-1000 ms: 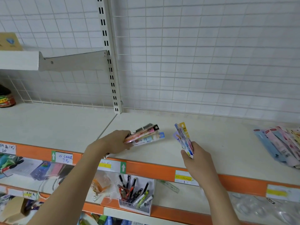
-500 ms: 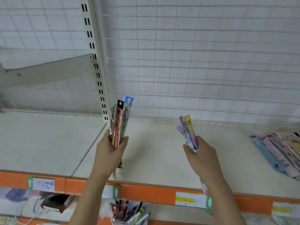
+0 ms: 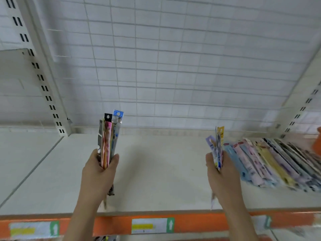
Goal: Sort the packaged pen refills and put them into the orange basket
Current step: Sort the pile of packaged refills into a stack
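My left hand (image 3: 99,173) grips an upright bundle of packaged pen refills (image 3: 109,136) with black, pink and blue header cards, held above the white shelf (image 3: 156,171). My right hand (image 3: 218,174) grips a second upright bundle of refill packs (image 3: 218,145) with yellow and lilac tops. A fanned row of several more refill packs (image 3: 271,162) lies flat on the shelf just right of my right hand. An orange object (image 3: 317,141), perhaps the basket, shows only as a sliver at the right edge.
A white wire grid panel (image 3: 173,66) backs the shelf. Slotted uprights stand at the left (image 3: 40,80) and right (image 3: 302,108). The shelf's front has an orange price rail (image 3: 199,223) with labels.
The view has swung right and closer, bringing the flat row of packs into full view. My left hand raised its bundle from lying sideways to upright; my right hand keeps its bundle.
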`<state>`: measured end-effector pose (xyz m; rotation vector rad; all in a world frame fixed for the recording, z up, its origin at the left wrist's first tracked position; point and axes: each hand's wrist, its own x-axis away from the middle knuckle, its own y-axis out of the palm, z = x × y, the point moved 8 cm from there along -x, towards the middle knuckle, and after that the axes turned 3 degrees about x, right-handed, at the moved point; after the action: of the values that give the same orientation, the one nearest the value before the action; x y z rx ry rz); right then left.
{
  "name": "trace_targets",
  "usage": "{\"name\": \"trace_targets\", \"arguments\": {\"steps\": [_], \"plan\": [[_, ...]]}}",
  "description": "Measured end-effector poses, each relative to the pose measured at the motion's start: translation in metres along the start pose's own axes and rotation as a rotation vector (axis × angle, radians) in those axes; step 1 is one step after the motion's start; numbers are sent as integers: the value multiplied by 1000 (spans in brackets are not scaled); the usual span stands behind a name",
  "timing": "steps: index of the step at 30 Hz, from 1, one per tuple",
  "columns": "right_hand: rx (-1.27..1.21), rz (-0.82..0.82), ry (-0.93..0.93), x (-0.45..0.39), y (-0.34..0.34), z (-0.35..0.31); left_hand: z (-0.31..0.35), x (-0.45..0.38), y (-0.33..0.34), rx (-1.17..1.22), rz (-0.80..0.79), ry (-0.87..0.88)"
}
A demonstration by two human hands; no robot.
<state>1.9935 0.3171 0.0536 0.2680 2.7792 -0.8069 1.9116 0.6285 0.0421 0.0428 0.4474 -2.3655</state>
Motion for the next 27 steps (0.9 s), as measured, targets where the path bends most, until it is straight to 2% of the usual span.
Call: {"name": "trace_targets", "arguments": {"steps": [5,9,13,18,22,27], "plan": [[-70,-84,-52,-22,-46,36,28,46,61,-2,57,-19],[-148,-118,-111,-38,-98,58,66,97,112,-41,109,42],[-203,-70,-153,-51,-141,81,89,128,143,-82,138,69],[-254,-51,-135,-59,-158,101,107,147,155,-126,171,123],[-216,3,-150,-68,-165,100,119,146,157,-161,167,136],[-147,121,-186,-81,-183,102,119,140,165,-90,172,94]]}}
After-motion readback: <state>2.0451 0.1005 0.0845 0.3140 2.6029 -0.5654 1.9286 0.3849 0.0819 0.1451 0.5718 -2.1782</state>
